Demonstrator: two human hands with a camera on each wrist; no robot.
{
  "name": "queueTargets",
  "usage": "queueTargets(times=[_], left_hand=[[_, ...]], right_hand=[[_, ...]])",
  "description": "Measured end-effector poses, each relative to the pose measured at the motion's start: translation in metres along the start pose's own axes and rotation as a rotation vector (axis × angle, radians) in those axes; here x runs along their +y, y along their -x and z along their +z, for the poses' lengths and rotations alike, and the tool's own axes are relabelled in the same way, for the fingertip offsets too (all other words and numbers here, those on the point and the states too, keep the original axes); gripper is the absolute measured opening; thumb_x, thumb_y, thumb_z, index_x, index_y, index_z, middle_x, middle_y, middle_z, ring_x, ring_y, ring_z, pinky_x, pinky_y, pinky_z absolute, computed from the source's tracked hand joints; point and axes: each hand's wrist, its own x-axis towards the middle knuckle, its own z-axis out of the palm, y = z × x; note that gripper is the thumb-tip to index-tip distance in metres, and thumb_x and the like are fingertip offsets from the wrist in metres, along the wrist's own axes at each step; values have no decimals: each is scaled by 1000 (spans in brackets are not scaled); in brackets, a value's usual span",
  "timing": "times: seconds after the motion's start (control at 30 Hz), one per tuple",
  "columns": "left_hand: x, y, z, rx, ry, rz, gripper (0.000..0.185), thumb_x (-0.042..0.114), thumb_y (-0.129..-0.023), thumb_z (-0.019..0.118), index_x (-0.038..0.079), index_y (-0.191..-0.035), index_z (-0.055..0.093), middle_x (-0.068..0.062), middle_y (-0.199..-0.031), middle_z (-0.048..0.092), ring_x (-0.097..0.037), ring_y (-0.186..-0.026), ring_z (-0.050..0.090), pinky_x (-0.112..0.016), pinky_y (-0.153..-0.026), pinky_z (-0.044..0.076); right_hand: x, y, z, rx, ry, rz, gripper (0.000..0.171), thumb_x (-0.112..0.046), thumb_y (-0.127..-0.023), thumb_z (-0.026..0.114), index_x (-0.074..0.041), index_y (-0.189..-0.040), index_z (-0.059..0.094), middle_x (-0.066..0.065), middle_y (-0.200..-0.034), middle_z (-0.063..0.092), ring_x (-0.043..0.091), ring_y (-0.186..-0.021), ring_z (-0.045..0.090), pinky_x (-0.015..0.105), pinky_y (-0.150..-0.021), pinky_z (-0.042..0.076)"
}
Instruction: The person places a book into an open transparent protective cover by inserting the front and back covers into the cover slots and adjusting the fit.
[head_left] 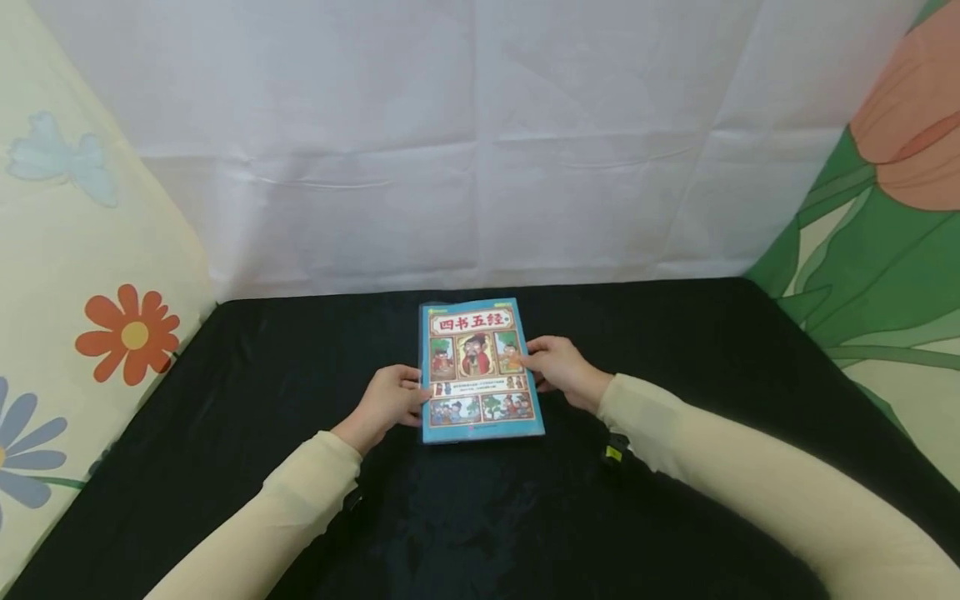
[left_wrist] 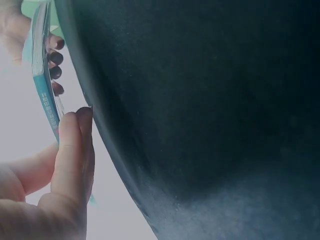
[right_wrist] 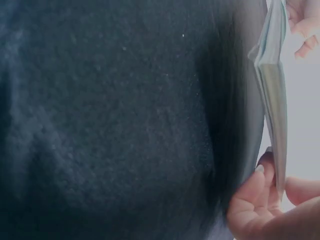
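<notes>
A thin book (head_left: 480,367) with a blue cover and cartoon panels lies near the middle of the black table (head_left: 675,333). My left hand (head_left: 397,398) holds its left edge, with the thumb on the cover. My right hand (head_left: 551,367) holds the right edge the same way. In the left wrist view the book (left_wrist: 41,75) shows edge-on, with my left hand (left_wrist: 72,150) at its near side and fingers tucked beneath the far side. The right wrist view shows the book (right_wrist: 275,85) edge-on too, my right hand (right_wrist: 265,200) pinching it a little off the cloth.
A white sheet (head_left: 480,150) hangs behind the table. Pale fabric with flowers (head_left: 127,333) walls the left side, and green and orange floral fabric (head_left: 885,250) walls the right. Black cloth covers the whole tabletop around the book.
</notes>
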Motion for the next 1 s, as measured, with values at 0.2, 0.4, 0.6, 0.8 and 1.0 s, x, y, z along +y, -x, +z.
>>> queueTargets(times=[0.2, 0.4, 0.6, 0.8, 1.0], left_hand=[[-1, -3, 3, -1, -47, 14, 38, 0, -94, 61, -14, -128, 48, -25, -105, 62, -32, -86, 69, -40, -65, 57], [-1, -4, 5, 19, -113, 3, 40, 1, -95, 60, -12, -131, 48, -26, -112, 60, -30, -83, 68, -39, -63, 56], [-1, -6, 3, -7, -245, -1, 38, 5, -95, 61, -12, -127, 50, -20, -102, 63, -23, -72, 66, -34, -61, 52], [-1, -11, 1, -20, -366, -2, 35, 6, -94, 63, -11, -123, 54, -17, -95, 62, -23, -75, 66, -32, -62, 47], [0, -15, 1, -30, -385, -40, 34, 6, -93, 64, -11, -121, 54, -20, -103, 61, -24, -79, 64, -34, -63, 51]], right_hand=[[0, -5, 1, -14, 12, 42, 36, -14, -101, 52, 6, -131, 48, 14, -97, 64, 17, -71, 59, 29, -60, 50], [2, -9, 1, -64, 25, 54, 34, -13, -101, 54, 7, -128, 49, 14, -94, 63, 16, -69, 60, 29, -59, 51], [2, -12, 0, -122, 38, 83, 30, -8, -99, 55, 8, -124, 49, 13, -92, 61, 16, -66, 59, 27, -57, 51], [2, -17, -1, -175, 65, 83, 27, -3, -97, 57, 9, -119, 48, 14, -90, 61, 16, -65, 59, 27, -58, 52], [1, -21, -5, -199, 195, 68, 23, -5, -96, 59, 7, -114, 51, 12, -84, 62, 15, -63, 60, 28, -59, 53]])
